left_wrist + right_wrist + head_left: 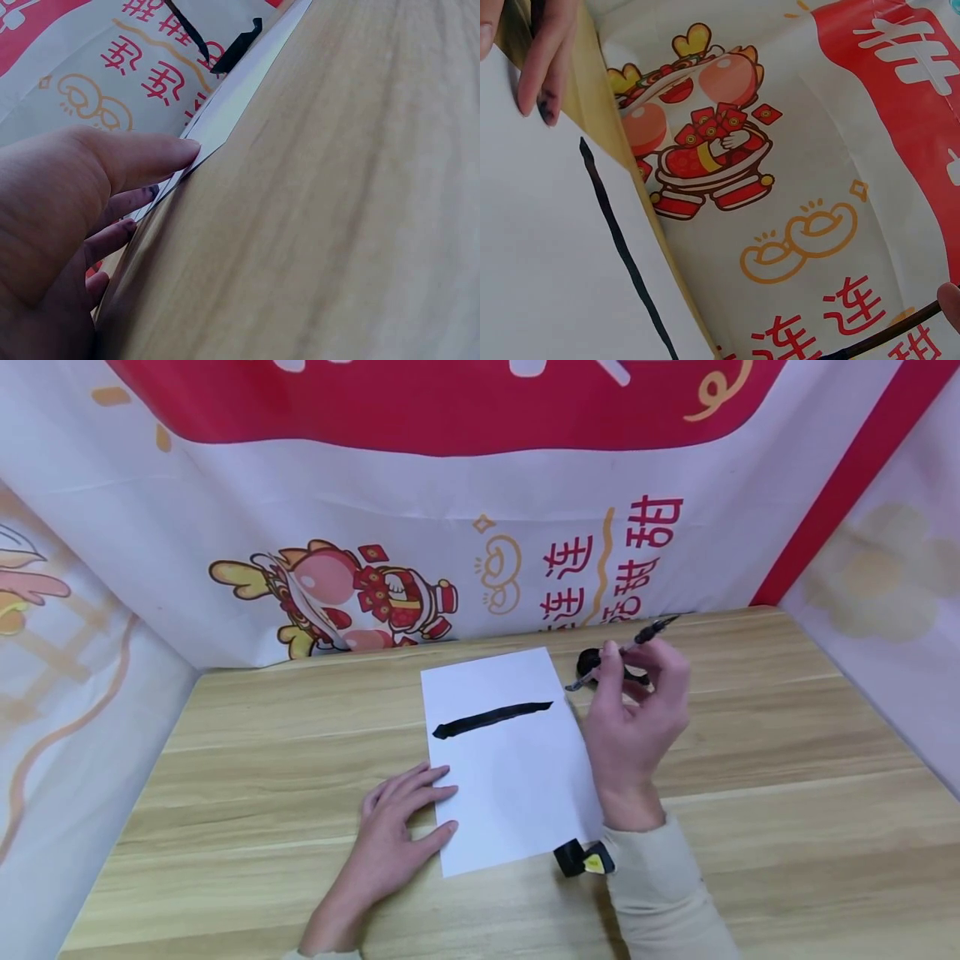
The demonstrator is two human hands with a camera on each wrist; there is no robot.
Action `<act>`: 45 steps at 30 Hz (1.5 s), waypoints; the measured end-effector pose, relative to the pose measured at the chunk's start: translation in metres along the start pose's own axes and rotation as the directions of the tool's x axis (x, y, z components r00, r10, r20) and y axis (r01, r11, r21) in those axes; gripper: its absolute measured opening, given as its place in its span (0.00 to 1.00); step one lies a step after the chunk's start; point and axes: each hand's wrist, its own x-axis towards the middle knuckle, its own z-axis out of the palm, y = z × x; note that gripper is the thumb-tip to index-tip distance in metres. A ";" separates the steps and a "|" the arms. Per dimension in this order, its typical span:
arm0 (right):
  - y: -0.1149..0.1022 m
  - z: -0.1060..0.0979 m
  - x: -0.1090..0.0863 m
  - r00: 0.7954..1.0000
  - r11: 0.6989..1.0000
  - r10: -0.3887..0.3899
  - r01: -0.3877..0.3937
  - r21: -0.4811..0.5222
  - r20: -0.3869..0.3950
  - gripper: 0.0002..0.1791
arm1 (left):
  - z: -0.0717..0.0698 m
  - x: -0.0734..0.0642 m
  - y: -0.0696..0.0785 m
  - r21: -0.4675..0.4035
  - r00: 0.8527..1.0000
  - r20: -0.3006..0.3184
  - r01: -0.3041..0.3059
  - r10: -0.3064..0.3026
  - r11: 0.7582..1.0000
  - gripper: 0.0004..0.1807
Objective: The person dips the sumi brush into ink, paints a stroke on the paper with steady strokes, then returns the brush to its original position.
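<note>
A white sheet of paper (510, 785) lies on the wooden table with one thick black stroke (491, 719) across its upper part. My left hand (393, 835) rests at the sheet's left edge, fingers spread and fairly straight; the left wrist view shows the thumb (157, 159) on the paper and a dark stain on a fingertip. My right hand (637, 727) pinches a writing brush (648, 631), held slanted beside the sheet's upper right edge. The brush's dark tip points down and left; whether it touches anything is unclear. In the right wrist view, the brush (896, 328) shows only in part.
Behind the right hand sits a black rounded object (588, 664), partly hidden. A black device with a yellow label (596, 862) is at the right wrist. Printed cloth (420, 493) walls in the table (262, 777) at the back and sides.
</note>
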 end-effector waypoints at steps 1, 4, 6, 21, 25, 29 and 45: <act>-0.001 0.000 0.002 1.000 1.000 0.007 -0.007 0.012 -0.011 0.15 | 0.000 0.000 0.000 0.002 1.000 -0.003 -0.002 0.002 1.000 0.23; -0.005 -0.003 0.007 0.999 0.998 0.041 -0.040 0.039 -0.028 0.18 | -0.001 0.001 0.000 0.003 1.000 -0.006 -0.007 0.007 1.000 0.23; -0.007 -0.005 0.011 0.997 0.996 0.074 -0.072 0.055 -0.028 0.19 | 0.000 0.001 0.000 0.001 1.000 -0.006 -0.008 0.008 1.000 0.23; -0.003 -0.021 0.039 0.989 0.990 0.137 -0.138 0.016 0.049 0.20 | -0.001 -0.003 0.000 0.002 1.000 0.007 0.020 -0.020 1.000 0.24; -0.002 -0.027 0.047 0.989 0.991 0.136 -0.136 -0.011 0.063 0.21 | -0.001 -0.003 0.001 -0.007 1.000 0.001 0.015 -0.015 1.000 0.24; -0.002 -0.032 0.051 0.987 0.990 0.141 -0.139 -0.031 0.077 0.21 | -0.001 -0.003 0.001 -0.010 1.000 -0.003 0.006 -0.006 1.000 0.24; 0.012 -0.055 0.079 0.936 0.967 0.235 -0.197 -0.165 0.261 0.21 | -0.001 -0.003 0.003 0.002 1.000 -0.001 0.010 -0.010 1.000 0.24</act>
